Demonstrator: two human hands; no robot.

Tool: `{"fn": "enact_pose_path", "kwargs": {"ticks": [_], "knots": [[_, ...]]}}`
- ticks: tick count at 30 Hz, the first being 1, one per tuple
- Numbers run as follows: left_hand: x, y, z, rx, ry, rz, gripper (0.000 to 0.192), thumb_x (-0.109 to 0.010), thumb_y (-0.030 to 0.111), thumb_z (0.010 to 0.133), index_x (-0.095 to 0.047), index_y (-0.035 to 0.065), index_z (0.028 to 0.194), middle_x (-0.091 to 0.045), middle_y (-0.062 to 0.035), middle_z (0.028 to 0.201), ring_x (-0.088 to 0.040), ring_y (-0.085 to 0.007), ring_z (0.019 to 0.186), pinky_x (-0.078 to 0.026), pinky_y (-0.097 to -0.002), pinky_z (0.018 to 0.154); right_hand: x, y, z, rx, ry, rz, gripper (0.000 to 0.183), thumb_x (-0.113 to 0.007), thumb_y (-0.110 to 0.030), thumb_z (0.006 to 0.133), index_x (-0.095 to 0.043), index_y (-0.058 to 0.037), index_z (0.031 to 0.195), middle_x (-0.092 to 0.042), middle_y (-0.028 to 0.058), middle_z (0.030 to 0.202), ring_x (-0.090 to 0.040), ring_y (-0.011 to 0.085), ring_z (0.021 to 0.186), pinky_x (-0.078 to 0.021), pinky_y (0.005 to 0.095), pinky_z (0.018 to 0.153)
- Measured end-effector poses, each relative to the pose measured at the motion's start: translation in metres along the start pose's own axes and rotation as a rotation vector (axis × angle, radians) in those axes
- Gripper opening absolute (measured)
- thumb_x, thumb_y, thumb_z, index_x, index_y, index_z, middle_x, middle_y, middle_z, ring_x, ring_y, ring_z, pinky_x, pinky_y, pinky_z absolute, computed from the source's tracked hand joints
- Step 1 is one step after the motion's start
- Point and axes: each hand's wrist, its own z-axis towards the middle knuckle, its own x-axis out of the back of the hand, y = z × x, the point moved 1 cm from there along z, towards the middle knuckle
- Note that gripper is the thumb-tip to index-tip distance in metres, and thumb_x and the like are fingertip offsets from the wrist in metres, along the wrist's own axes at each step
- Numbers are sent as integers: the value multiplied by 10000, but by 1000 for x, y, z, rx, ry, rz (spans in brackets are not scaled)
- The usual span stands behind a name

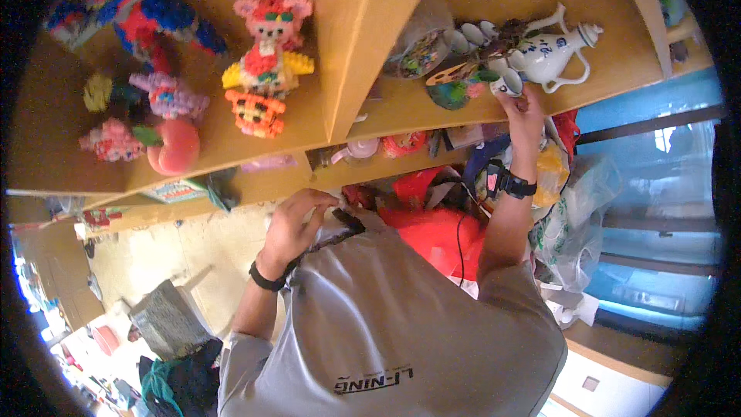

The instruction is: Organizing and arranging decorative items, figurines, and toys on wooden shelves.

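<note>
My right hand [524, 113] reaches up to a wooden shelf [613, 87], its fingertips gripping a small white cup [508, 83] with dark markings. Beside that cup stands a white porcelain teapot [553, 58] with blue marks, a spout and a handle. More small white cups [472, 35] sit in a row to its left. My left hand [298, 223] is raised in front of the shelf below, fingers bent and tips close together by the dark collar of my grey shirt [370, 301]. Whether anything small is between those fingers is unclear.
A clear container of colourful bits [425, 55] and a green ornament [448, 95] are left of the cups. Beyond an upright divider [353, 52] stand beaded animal figures [269, 69] and a peach ornament [173, 147]. Bags [440, 237] hang below; a blue curtain [654, 185] is at right.
</note>
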Motion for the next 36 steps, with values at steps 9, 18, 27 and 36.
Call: {"fn": "enact_pose_path", "kwargs": {"ticks": [9,18,27,36], "knots": [[10,-11,-20,166,42,-54,189,-591,-66,884,-699,19,1012,-708,-155,979,-694,-311,921,-551,-375,816,-10,-21,4,95,71,-144,461,-783,-271,878,-626,-6,1220,-674,29,923,-570,117,777,-477,295,723],[4,-20,-30,198,21,-94,154,-553,-44,923,-683,-11,999,-730,-155,983,-704,-291,957,-536,-356,868,-17,-40,-10,116,134,-122,665,-812,-226,780,-546,-26,1356,-615,76,877,-565,187,755,-500,331,714],[-3,-15,-1,92,-35,-147,150,-560,-14,949,-687,-7,1029,-735,-161,962,-713,-282,912,-550,-356,821,-20,-32,-19,174,293,-133,729,-838,-177,755,-515,-36,1394,-648,133,1058,-597,266,900,-508,372,851],[7,-8,1,77,-145,-91,178,-595,58,969,-701,31,1110,-738,-128,1049,-708,-281,987,-548,-364,866,-29,-18,-27,79,270,-213,767,-818,-225,787,-470,-28,1442,-603,235,1278,-596,416,1108,-493,467,958]]}}
